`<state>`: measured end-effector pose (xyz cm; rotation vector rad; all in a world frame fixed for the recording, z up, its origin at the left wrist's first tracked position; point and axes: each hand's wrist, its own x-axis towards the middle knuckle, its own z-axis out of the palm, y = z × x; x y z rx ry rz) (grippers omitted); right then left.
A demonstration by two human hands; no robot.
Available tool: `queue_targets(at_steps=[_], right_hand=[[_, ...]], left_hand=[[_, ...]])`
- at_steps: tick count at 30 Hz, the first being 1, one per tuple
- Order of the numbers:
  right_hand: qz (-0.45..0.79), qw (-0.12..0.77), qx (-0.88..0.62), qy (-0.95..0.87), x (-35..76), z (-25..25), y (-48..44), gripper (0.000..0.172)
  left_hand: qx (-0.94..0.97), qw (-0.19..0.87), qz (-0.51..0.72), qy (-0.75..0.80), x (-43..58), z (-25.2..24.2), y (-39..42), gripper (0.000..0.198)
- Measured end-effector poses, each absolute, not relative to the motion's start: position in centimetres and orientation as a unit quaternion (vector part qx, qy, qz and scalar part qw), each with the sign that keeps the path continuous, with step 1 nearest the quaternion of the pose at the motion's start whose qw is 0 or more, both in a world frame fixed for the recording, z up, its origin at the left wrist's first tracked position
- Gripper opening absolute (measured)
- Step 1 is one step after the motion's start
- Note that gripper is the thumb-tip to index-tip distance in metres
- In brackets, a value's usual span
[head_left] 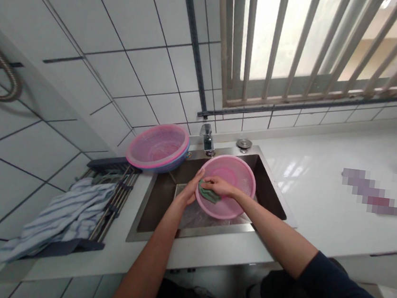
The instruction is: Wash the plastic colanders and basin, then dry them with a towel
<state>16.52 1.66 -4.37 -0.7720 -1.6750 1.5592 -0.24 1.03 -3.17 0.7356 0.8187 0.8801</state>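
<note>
One white tabletop point(323, 182) carries one sink point(274, 191), and over it a pink basin point(242, 173) is held slightly tilted; whether it also rests on the sink I cannot tell. The left hand point(190, 188) has its grip closed on the basin's left rim. The right hand point(217, 186) has its grip clamped on a green cloth point(209, 193), which lies at the inner left wall — wiping the basin's inside looks like the step in hand. Going on calls for a firm rim hold and the cloth worked round the wall.

Counted, large to small: one striped towel point(73, 211) on one folding rack point(117, 202); two more vessels, a pink colander point(158, 151) nested in a blue basin point(175, 166); one faucet point(207, 140); one sink strainer point(244, 144) — and the single green cloth.
</note>
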Motion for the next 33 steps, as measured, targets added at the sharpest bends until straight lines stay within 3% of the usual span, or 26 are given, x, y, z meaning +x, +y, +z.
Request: queue_targets(at_steps=[6,14,21,28,33], right_hand=[[0.52,0.511,-0.388,-0.564,17.8,-3.6,3.0,0.037],[0.595,0.312,-0.278,-0.686,16.1,-4.6,1.3,0.037],[0.526,0.504,-0.371,-0.576,18.1,-3.1,2.7,0.037],[0.575,0.333,-0.294,-0.687,16.3,-4.2,1.3,0.041],[0.54,0.441,-0.353,-0.624,17.4,-3.5,2.1,0.043]], left_hand=[[0.334,0.744,0.428,0.389,1.0,-2.0,0.6,0.043],[0.32,0.763,0.39,0.404,0.0,-1.9,0.4,0.057],[0.33,0.757,0.423,0.372,1.3,-2.0,0.5,0.047],[0.322,0.758,0.401,0.401,0.2,-2.2,0.5,0.056],[0.331,0.76,0.403,0.389,1.0,-2.0,0.5,0.054]])
